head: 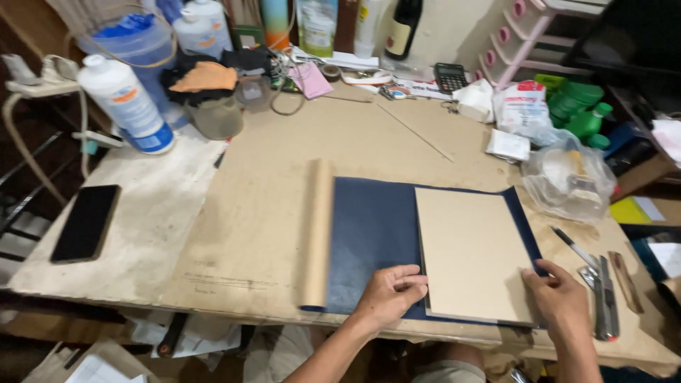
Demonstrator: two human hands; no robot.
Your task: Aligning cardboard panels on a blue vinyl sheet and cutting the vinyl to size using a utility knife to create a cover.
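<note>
Place: home craft workshop
Signs: stained cardboard-covered worktop point(284, 177), glue bottles point(128, 103), cutting tools point(599, 284), calculator point(450, 76), cluttered supplies

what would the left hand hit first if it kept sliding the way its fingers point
Probably the tan board: the left hand lies flat on the dark blue sheet, fingertips pointing right, almost at the board's left edge.

One head-worn camera looks steeply down, from close above, onto the worktable point(284, 142).
</note>
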